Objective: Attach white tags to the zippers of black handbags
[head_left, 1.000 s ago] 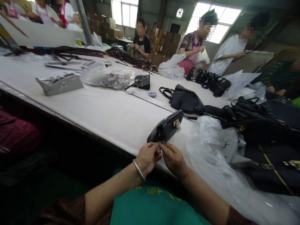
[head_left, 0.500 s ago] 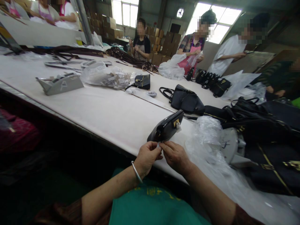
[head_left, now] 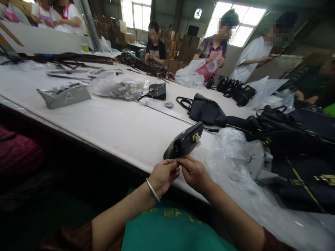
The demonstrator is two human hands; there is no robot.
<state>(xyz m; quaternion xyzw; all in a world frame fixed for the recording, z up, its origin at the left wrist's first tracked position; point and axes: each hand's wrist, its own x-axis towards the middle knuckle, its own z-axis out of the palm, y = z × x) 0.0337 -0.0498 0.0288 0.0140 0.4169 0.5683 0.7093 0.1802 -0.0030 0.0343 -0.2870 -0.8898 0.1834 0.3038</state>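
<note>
A small black handbag [head_left: 183, 141] with a gold clasp rests on the table just beyond my fingers, its near end by my fingertips. White wrapping covers part of the clasp. My left hand [head_left: 164, 176], with a silver bangle at the wrist, pinches a small pale scrap between thumb and forefinger. Right against it, my right hand [head_left: 195, 172] is closed too, its fingertips meeting the left ones at the same spot. Whatever sits between the right fingertips is too small to make out. Both hands are at the table's near edge.
Clear plastic sheeting [head_left: 227, 157], a tape dispenser [head_left: 255, 160] and black bags [head_left: 300, 167] crowd the right. Another tape dispenser [head_left: 64, 96] stands at left. Farther back lie a black backpack [head_left: 206, 109], a bag of tags [head_left: 120, 85] and dark straps [head_left: 146, 66]. Several people work around the table.
My fingertips stay together near the bag's end, with slight shifts in the fingers. The whole view has moved a little; the handbag stays in place on the table.
</note>
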